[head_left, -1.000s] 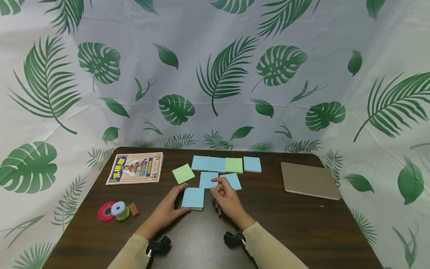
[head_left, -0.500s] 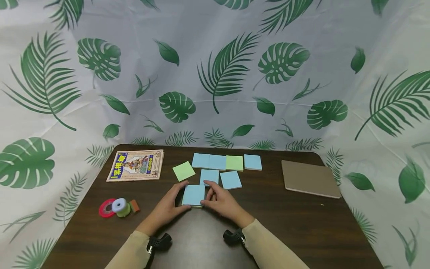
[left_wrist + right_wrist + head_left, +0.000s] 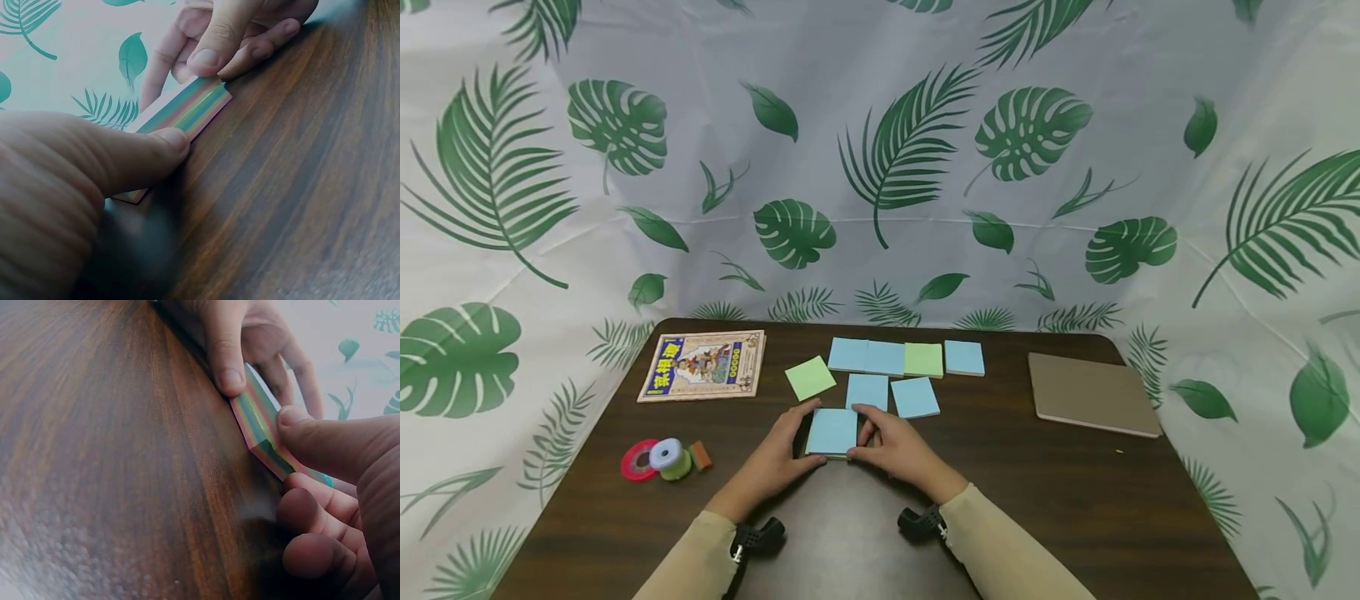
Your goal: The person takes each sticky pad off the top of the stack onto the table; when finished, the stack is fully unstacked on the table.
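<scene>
A square stack of sticky notes point(image 3: 832, 431) lies on the table between both hands, blue on top. Its side edge shows layers of pink, green, yellow and blue in the left wrist view point(image 3: 203, 109). My left hand point(image 3: 777, 457) holds the left side, thumb against the near edge and index finger at the far left corner. On the right side my right hand point(image 3: 901, 447) pinches the stack, index finger along the far corner and thumb at the near edge. In the right wrist view its other fingers point(image 3: 309, 556) curl beside the stack.
Just beyond lie blue pads point(image 3: 915, 397), point(image 3: 965, 358) and green pads point(image 3: 922, 360), point(image 3: 810, 378). A booklet point(image 3: 703, 367) lies back left, a brown notebook point(image 3: 1093, 394) on the right. Red tape point(image 3: 632, 462), a spool point(image 3: 668, 457) and an orange block point(image 3: 701, 455) sit left.
My right hand has moved left from beside the stack and now pinches its right side. The top of the stack has shifted slightly; my left hand has stayed on the left side.
</scene>
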A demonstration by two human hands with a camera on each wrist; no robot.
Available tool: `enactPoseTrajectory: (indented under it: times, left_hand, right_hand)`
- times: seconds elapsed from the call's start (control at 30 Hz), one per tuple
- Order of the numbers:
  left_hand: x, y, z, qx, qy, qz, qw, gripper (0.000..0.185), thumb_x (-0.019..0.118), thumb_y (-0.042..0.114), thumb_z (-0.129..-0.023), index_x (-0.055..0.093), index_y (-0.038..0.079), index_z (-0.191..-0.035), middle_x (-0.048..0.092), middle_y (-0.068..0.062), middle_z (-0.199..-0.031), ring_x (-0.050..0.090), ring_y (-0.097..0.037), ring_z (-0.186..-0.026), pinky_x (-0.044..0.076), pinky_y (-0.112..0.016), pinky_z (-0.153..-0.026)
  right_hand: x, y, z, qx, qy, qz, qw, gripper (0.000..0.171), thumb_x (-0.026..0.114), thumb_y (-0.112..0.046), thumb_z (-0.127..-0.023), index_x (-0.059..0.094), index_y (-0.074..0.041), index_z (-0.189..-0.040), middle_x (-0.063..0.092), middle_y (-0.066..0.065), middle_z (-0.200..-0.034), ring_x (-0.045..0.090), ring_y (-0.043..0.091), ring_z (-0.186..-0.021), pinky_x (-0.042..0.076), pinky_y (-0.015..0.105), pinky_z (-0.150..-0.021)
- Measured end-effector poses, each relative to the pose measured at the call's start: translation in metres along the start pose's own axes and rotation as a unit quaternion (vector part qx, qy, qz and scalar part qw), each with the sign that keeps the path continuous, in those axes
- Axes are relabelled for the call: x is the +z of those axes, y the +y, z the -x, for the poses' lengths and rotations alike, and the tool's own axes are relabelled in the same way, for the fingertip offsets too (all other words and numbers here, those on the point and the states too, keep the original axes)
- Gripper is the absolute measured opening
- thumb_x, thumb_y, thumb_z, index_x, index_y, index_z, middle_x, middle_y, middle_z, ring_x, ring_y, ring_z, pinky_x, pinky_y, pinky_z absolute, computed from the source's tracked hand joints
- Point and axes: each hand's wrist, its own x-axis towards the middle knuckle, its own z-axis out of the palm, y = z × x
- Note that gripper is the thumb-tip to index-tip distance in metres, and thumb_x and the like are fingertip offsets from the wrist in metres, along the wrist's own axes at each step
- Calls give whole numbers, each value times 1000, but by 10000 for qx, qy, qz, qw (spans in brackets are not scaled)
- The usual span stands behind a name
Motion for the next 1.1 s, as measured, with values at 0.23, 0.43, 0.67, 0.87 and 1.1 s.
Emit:
enactPoseTrajectory:
  times: [0.23,0.43,0.67,0.87,1.1]
  left_hand:
    - [2,0,-1,-120,-11,-47,9999,95,92,17,-90,38,6,-167,48,-21,-164,46,-43,-151,43,-63,-120]
    - [1,1,-1,-258,-84,-36,9996,97,91,20,-91,35,5,-168,48,-23,-164,46,-44,-151,42,-64,-120]
    - [1,1,-1,66,10,-292,9996,87,92,18,-90,46,2,-162,53,-21,-160,49,-43,-148,44,-64,-118]
    - [0,1,-1,206,48,-440,9988,80,93,17,-89,52,0,-156,56,-22,-156,51,-44,-147,45,-62,-118]
    - [0,2,-1,116,-7,-383,9992,81,93,17,-88,52,0,-156,57,-20,-156,51,-42,-147,45,-60,-119]
  right_hand:
    - [-3,-3,0,-6,-50,64,10000,73,87,-31,-96,50,-20,-157,71,-6,-103,54,5,-62,49,23,-59]
    - [-3,-2,0,-84,-136,-89,9998,71,87,-28,-96,46,-21,-154,70,-5,-104,54,6,-59,49,24,-54]
    - [-5,-2,0,-97,-186,-114,9997,61,82,-29,-101,47,-22,-150,67,0,-112,51,6,-60,47,24,-55]
    - [-5,-1,1,196,-248,-196,9993,68,79,-37,-102,45,-22,-160,67,-2,-112,56,9,-56,54,33,-51]
    - [-1,1,0,185,-198,35,9996,76,87,-36,-96,46,-19,-157,67,-4,-111,56,5,-60,51,26,-53]
